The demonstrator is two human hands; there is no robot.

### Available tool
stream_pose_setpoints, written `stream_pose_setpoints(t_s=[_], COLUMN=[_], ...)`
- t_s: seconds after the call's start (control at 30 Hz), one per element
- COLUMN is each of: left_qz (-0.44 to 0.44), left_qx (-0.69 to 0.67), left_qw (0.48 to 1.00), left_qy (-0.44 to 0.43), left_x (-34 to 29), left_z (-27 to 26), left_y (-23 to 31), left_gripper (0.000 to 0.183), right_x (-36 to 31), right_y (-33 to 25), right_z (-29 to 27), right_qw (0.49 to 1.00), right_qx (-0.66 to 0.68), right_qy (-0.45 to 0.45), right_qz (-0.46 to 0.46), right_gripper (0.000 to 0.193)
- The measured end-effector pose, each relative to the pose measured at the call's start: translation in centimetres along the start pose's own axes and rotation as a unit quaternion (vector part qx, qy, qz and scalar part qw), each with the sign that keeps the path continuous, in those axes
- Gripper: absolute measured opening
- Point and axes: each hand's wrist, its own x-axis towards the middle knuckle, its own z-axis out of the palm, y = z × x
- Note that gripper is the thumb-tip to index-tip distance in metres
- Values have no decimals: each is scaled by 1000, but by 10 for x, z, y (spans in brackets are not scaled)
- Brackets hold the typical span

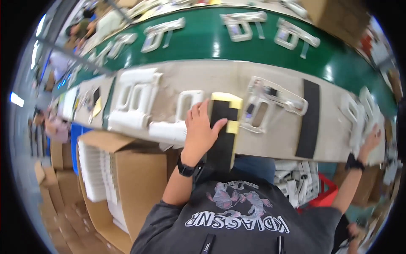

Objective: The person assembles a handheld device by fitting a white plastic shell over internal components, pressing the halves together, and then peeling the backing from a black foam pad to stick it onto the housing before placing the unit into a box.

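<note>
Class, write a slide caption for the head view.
Left hand at a black-and-yellow pad, right hand at white plastic parts.

I'm looking across a long beige surface [332, 131] that curves toward the rim of my view, a shiny green conveyor belt [203, 38] running along its far side. On my left, a grey metal bar [72, 55] slants near a bright white light [17, 99]; lower down, brown cardboard boxes [67, 186] stand piled together.
</note>
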Motion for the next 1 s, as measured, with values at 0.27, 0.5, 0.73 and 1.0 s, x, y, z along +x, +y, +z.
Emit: stream_pose_setpoints(t_s=[0.27, 0.5, 0.73, 1.0], left_qz=[-237, -284, -200, 139], left_qx=[186, 254, 231, 118], left_qw=[940, 924, 952, 982], left_qy=[158, 22, 12, -48], left_x=[63, 88, 70, -11], left_z=[-102, -101, -120, -169], left_y=[-176, -209, -171, 61], left_gripper=[74, 65, 37, 46], right_x=[-219, -269, -268, -211], right_y=[-316, -405, -419, -423], right_z=[-53, -61, -65, -42], right_qw=[680, 577, 567, 589], right_qx=[325, 306, 333, 387], right_qy=[-576, -642, -635, -451], right_qz=[-315, -402, -407, -548], right_gripper=[29, 32, 30, 43])
